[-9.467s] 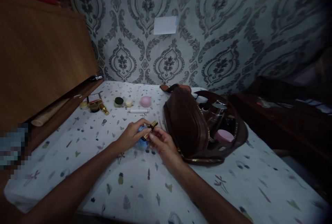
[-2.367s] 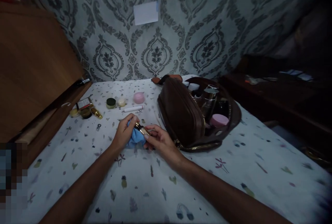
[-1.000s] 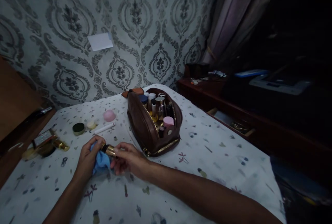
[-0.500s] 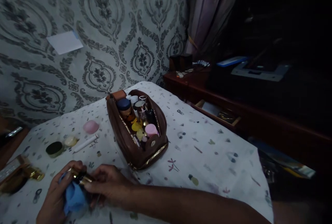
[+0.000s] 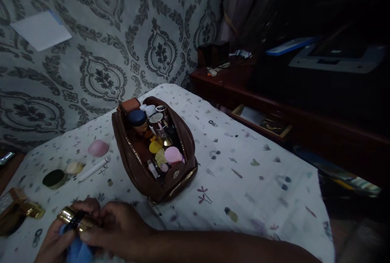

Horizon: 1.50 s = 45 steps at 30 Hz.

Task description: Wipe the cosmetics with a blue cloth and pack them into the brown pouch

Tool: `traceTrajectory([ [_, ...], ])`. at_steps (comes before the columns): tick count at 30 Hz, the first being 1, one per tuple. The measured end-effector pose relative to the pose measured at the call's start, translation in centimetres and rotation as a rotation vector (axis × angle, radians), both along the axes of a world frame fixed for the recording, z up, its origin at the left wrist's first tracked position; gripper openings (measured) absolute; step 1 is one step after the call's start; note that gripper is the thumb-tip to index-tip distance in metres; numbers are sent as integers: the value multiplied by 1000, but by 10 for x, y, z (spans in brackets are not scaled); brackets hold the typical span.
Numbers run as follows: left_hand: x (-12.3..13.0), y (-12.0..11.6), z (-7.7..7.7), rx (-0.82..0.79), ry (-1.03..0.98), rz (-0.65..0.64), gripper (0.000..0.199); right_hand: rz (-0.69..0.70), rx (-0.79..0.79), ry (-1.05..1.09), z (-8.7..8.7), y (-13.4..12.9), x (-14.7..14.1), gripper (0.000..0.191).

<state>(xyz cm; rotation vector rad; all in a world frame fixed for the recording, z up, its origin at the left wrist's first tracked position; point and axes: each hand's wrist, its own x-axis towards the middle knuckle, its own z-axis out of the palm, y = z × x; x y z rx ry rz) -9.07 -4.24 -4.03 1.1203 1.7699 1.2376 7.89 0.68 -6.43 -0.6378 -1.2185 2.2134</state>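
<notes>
Low at the left, my left hand (image 5: 56, 240) is closed round a gold tube with a black middle band (image 5: 76, 219) and a blue cloth (image 5: 78, 251). My right hand (image 5: 122, 228) pinches the right end of the same tube, thumb along its side. Beyond my hands an unzipped brown bag (image 5: 131, 161) holds several items, among them a dark blue lid (image 5: 137, 117), a pink lid (image 5: 173, 155) and a yellow round piece (image 5: 155, 147). Left of the bag lie a pink sponge (image 5: 98, 148), a white pen-like stick (image 5: 94, 169), a cream round item (image 5: 74, 167) and a dark round jar (image 5: 54, 178).
Gold-coloured items (image 5: 32, 209) lie at the left edge of the cloth-covered table (image 5: 243, 198). A patterned wall with a white paper (image 5: 42, 30) stands behind. At the right is a dark red desk (image 5: 219, 81) with an open drawer (image 5: 262, 121).
The camera view has shifted, so the bag appears larger and further left. Both hands have moved lower and left in view, and the gold tube shows more clearly above the cloth.
</notes>
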Motion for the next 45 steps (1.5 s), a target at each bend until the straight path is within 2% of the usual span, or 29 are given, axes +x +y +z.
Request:
traceTrajectory([
  [3,-1,2,13,10,43,28,33,-170,198,-162,13,-1,11,36],
  [8,12,-2,43,50,397,-136,49,-312,465,-174,39,2,26,37],
  [11,25,-9,51,72,448,-163,64,-274,598,-156,54,3,32,35],
  [14,36,-16,53,59,455,-173,83,-195,699,-184,67,4,41,20],
  [16,43,-18,56,66,479,-199,89,-145,761,-189,76,5,50,14],
  [19,52,-19,66,141,526,-246,84,-114,831,-174,92,7,69,14],
  [21,59,-15,76,177,523,-278,80,-152,852,-148,104,8,87,12],
  [24,69,0,90,222,485,-369,67,-273,848,-79,122,10,119,9],
  [27,84,24,98,333,633,-470,43,-410,857,-88,138,16,150,4],
  [31,105,47,95,535,957,-531,41,-652,914,-149,149,32,180,4],
  [35,112,47,83,604,1030,-528,47,-775,994,-226,150,53,193,5],
  [39,103,42,71,613,1020,-493,50,-712,1062,-286,145,79,188,5],
  [45,98,37,60,575,1066,-448,57,-471,1279,-352,131,115,161,6],
])
